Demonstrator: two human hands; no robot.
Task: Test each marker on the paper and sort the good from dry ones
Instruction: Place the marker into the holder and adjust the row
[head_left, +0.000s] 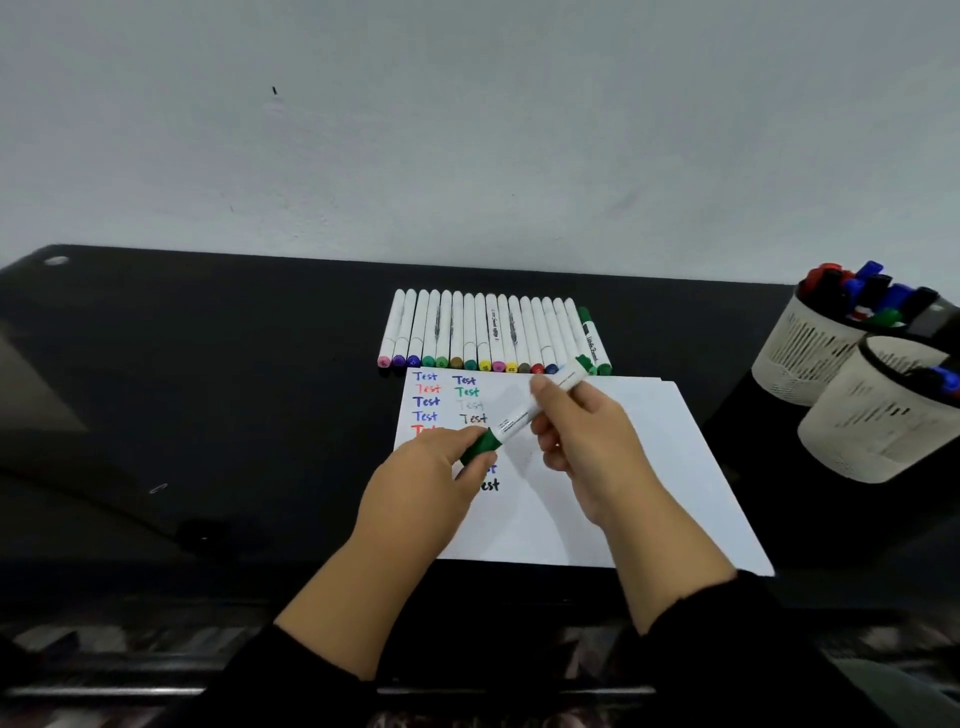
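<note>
We see a pale wall (467, 130) at the back and a wide black bench (208, 389) in front of it. We will use the sheet of white paper (649, 467) in the middle of the bench as our marker for where things are.

To the right of the paper, well apart from it, stand two white mesh cups. The far cup (800, 353) is full of fat markers with red, blue, black and green caps. The near cup (857, 431) holds only a few.

Just behind the paper lies a row of thin white pens (467, 332), side by side, with their colored ends toward the paper. A green whiteboard marker (595, 340) lies at the right end of that row.

On the left part of the paper the word "Test" (426, 401) is written many times in blue, red, green and black. One is very faint.

Above the paper we hold one green marker (524, 415). Its long way runs on a slant, from low left to high right. Our right hand (582, 441) is wrapped around the white body. Our left hand (441, 467) pinches the green cap (480, 447) at the low left end. Both hands are closed on it.

We think the cap comes off next, or is being pushed back on; we cannot tell which. The pull has to go along the slant, toward the lower left. The bare paper to write on is right under the hands.
</note>
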